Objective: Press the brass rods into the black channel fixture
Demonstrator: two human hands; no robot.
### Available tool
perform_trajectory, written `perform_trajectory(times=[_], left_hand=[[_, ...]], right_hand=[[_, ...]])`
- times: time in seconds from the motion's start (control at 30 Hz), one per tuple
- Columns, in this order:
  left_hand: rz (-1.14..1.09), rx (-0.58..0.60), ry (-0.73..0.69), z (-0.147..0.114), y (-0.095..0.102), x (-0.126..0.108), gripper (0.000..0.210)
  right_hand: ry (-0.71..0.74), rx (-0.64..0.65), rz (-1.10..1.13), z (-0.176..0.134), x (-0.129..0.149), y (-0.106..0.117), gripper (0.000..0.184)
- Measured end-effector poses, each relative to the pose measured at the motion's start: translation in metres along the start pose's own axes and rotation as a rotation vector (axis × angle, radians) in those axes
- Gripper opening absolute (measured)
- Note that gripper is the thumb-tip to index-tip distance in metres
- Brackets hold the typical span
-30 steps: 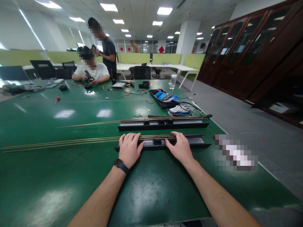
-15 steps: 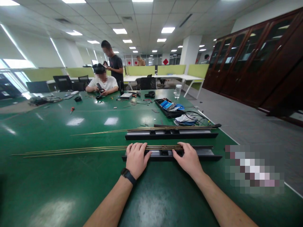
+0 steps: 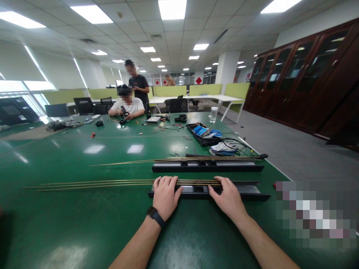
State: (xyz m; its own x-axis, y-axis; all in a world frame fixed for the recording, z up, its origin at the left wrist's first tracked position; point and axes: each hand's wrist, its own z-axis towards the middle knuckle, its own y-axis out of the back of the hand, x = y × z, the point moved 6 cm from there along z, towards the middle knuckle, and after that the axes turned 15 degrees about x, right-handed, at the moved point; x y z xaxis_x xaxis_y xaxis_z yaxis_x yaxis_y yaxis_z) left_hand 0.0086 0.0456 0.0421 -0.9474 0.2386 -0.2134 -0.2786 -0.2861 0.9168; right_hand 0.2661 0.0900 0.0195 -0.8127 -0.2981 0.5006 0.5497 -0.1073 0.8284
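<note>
spanning the near channel [image 3: 189,189]: left hand [image 3: 166,194] and right hand [image 3: 228,197], set apart, fingers bent over its far side, thumbs on the near side; how tightly they grip, i cannot tell
gold rods [image 3: 196,182]: lengthwise along the near channel, passing under the left hand's fingers and reaching the right hand's, their free ends running well past the channel's left end
far channel [image 3: 207,169]: black and silver, roughly parallel beyond the near one, with thin rods [image 3: 120,163] along it, also jutting out leftward
watch [image 3: 155,216]: dark, on the left wrist
black tray [image 3: 198,137]: beyond the far channel, holding blue items; a pale cloth bundle [image 3: 223,148] just beside it
table [image 3: 84,213]: green, glossy, under both channels
seated person [image 3: 131,106]: white shirt, far side, dark object in hand
</note>
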Motion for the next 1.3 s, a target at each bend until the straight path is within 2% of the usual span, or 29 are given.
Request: perform_trajectory(times=[0.17, 0.97, 1.3], left_hand=[[0.001, 0.006, 0.000, -0.0004, -0.0006, 0.0003, 0.030], [0.001, 0.005, -0.008, -0.0013, 0.0015, -0.0019, 0.029], [0.008, -0.002, -0.018, -0.0022, 0.0030, -0.0033, 0.030]], right_hand=[[0.008, -0.029, 0.004, -0.0002, 0.0015, 0.0008, 0.042], [-0.036, 0.042, 0.032, -0.0025, 0.0012, 0.0043, 0.042], [-0.010, 0.008, 0.033, -0.0047, -0.0011, 0.0034, 0.041]])
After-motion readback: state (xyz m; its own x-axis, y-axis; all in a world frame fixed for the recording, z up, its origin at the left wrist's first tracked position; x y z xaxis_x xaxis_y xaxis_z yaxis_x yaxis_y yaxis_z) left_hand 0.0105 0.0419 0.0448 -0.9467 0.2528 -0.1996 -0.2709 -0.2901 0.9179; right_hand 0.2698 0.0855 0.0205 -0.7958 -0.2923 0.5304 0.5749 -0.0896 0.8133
